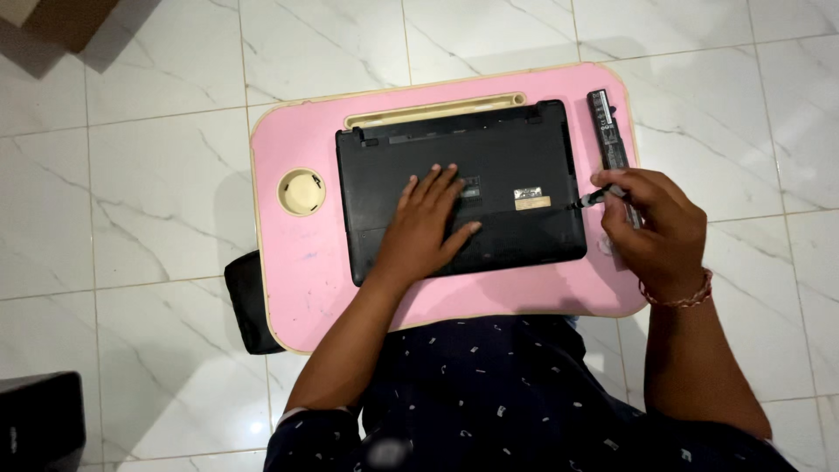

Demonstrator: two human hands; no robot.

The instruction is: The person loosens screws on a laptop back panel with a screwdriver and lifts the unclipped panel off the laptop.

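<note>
A black laptop (498, 157) lies upside down on a pink lap table (297, 262). My left hand (426, 225) rests flat on the laptop's underside, fingers spread, holding nothing. My right hand (655, 229) is closed around a small screwdriver (591, 200), whose tip touches the laptop's right edge. A long black battery pack (608, 129) lies on the table just right of the laptop, above my right hand.
The table has a round cream cup recess (301, 192) at the left and a cream slot (434, 108) along the far edge. A black cushion (249, 301) sticks out under the table's left side. White marble floor tiles (131, 175) surround everything; a dark box (39, 419) sits bottom left.
</note>
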